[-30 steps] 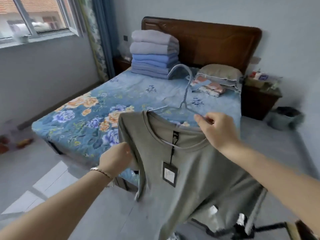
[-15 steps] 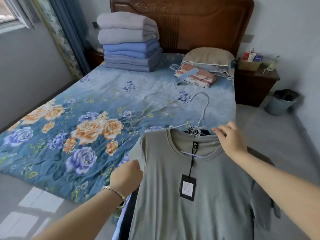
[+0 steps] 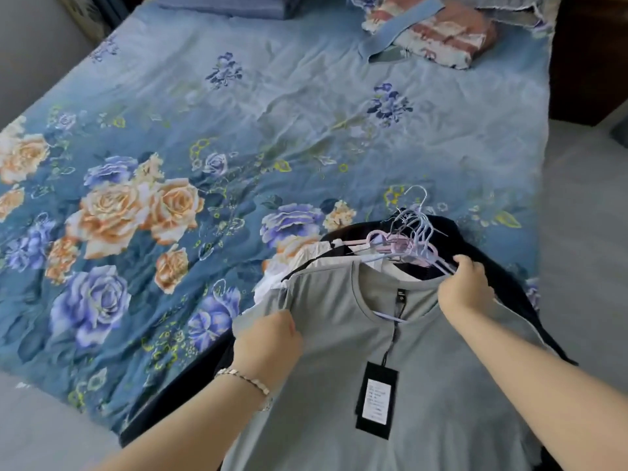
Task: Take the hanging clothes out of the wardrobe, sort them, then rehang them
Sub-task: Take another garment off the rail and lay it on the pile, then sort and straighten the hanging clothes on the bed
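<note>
Far left: floral bedspread (image 3: 238,130), blue, creased, printed with big orange and violet roses, draped over the bed's near edge.

Next, left hand (image 3: 268,338), beaded bracelet (image 3: 243,380) at the wrist: fingers curled, bunching the cloth of the left sleeve and shoulder of the grey T-shirt (image 3: 441,385).

Centre: grey T-shirt, smooth thin knit with a round ribbed collar, spread flat, front up, on top of a heap of clothes at the near right corner of the bed. Long axis from collar to hem, collar pointing away toward the head of the bed, hem running off the lower edge of view. Black rectangular swing tag (image 3: 375,399) with a white label, hanging from the neck on a dark string.

Under the shirt, peeking out at the left shoulder: white garment (image 3: 306,263), soft and rumpled.

Just beyond the collar: cluster of thin hangers (image 3: 411,239), pale blue and pink, hooks tangled and pointing up toward the head of the bed.

Right hand (image 3: 467,287): fingers curled, pinching the shirt's right shoulder beside the hanger arms; cannot tell whether a hanger wire is also in the pinch.

Beneath and right: dark garment (image 3: 492,263), black or navy, spilling over the bed edge.

Far right: pale grey floor (image 3: 584,232).
</note>
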`<state>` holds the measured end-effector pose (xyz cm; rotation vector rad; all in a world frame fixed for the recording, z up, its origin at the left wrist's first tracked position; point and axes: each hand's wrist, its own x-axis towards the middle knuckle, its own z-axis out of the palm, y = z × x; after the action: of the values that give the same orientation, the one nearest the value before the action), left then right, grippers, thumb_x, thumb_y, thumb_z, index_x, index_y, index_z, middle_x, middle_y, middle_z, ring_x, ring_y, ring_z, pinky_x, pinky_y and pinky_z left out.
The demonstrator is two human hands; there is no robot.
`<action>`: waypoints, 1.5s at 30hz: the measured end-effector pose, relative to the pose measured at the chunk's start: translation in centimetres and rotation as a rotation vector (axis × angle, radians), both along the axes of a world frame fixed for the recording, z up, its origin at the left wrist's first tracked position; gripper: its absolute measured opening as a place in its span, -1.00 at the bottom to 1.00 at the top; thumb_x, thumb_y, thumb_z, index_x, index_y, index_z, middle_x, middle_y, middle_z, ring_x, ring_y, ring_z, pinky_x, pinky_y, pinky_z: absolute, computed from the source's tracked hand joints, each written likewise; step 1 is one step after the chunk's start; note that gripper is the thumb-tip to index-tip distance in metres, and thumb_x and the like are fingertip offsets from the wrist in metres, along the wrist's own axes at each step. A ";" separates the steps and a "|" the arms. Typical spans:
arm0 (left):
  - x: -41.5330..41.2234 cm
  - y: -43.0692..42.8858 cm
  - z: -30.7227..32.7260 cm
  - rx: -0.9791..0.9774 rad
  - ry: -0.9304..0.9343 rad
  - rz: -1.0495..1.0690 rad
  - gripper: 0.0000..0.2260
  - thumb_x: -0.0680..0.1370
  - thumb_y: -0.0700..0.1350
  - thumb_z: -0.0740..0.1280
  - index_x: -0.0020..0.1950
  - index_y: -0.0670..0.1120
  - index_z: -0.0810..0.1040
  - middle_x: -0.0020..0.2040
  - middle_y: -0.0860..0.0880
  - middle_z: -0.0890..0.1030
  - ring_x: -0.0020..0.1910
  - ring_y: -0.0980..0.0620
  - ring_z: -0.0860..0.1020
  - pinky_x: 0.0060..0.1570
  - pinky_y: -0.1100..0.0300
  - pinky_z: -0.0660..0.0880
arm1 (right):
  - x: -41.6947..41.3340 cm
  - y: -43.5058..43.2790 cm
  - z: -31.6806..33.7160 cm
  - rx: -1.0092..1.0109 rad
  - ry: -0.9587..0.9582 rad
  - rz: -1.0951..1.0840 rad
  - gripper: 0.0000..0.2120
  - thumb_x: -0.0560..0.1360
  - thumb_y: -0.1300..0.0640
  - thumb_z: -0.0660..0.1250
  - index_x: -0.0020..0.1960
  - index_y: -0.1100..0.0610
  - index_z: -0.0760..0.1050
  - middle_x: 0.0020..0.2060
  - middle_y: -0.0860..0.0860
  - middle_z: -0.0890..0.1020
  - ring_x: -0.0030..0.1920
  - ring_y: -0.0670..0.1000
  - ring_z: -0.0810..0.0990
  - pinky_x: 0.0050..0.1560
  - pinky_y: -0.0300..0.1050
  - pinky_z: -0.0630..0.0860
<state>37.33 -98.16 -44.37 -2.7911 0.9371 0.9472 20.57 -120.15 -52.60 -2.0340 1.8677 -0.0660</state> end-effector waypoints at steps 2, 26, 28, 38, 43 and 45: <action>0.0 -1.1 -2.0 0.009 -0.002 -0.018 -0.80 0.56 -0.15 0.14 0.11 -0.05 0.50 0.11 -0.04 0.56 0.11 -0.09 0.51 -0.09 0.20 0.35 | -0.1 0.4 -1.5 0.009 -0.009 0.031 -0.60 0.48 0.32 0.21 0.30 0.17 0.41 0.22 0.21 0.43 0.20 0.26 0.44 0.16 0.07 0.36; 1.4 -15.8 -12.9 -0.209 0.131 -0.341 -0.85 0.51 -0.19 0.25 -0.05 -0.07 0.27 -0.01 -0.07 0.44 0.02 -0.12 0.46 -0.18 0.10 0.33 | -3.9 -3.0 -8.2 -0.119 -0.095 0.239 -0.83 0.25 0.53 0.35 -0.24 0.32 0.54 -0.05 0.28 0.54 -0.02 0.35 0.51 0.00 0.12 0.39; 0.9 -14.8 -11.1 -0.312 0.142 -0.283 -0.82 0.48 -0.12 0.32 0.01 -0.05 0.35 -0.10 0.01 0.46 -0.12 -0.03 0.42 -0.25 0.17 0.26 | -4.3 -3.1 -7.0 -0.135 -0.178 0.276 -0.83 0.25 0.54 0.31 -0.27 0.32 0.49 -0.18 0.25 0.54 -0.20 0.30 0.54 -0.15 0.01 0.34; 2.8 -5.1 -1.9 -0.313 0.326 0.004 -0.55 0.47 0.24 0.30 -0.40 -0.07 0.32 -0.45 0.03 0.31 -0.44 0.08 0.28 -0.37 0.20 0.21 | -3.3 3.9 3.1 -0.347 -0.509 0.606 -0.74 0.23 0.32 -0.01 -0.39 0.29 0.45 -0.33 0.04 0.45 -0.30 -0.05 0.33 -0.29 -0.26 0.28; 5.7 5.4 5.8 -0.273 0.299 0.004 -0.44 0.36 0.28 0.39 -0.46 -0.05 0.15 -0.59 0.07 0.16 -0.56 0.11 0.15 -0.48 0.23 0.07 | 0.4 11.8 11.3 -0.363 -0.598 0.741 -0.66 0.24 0.33 -0.01 -0.38 0.25 0.55 -0.27 -0.07 0.40 -0.29 -0.18 0.40 -0.21 -0.52 0.31; 7.2 10.9 9.2 -0.276 0.212 -0.028 -0.46 0.37 0.28 0.39 -0.46 -0.07 0.21 -0.58 0.04 0.22 -0.52 0.10 0.19 -0.46 0.21 0.11 | 2.5 16.3 14.9 -0.395 -0.621 0.814 -0.64 0.25 0.34 0.02 -0.34 0.21 0.60 -0.31 -0.09 0.44 -0.29 -0.12 0.42 -0.26 -0.41 0.36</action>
<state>44.55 -87.26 -35.20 -2.9293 1.2179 1.2155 23.06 -103.81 -37.73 -2.4825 0.6243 -0.7841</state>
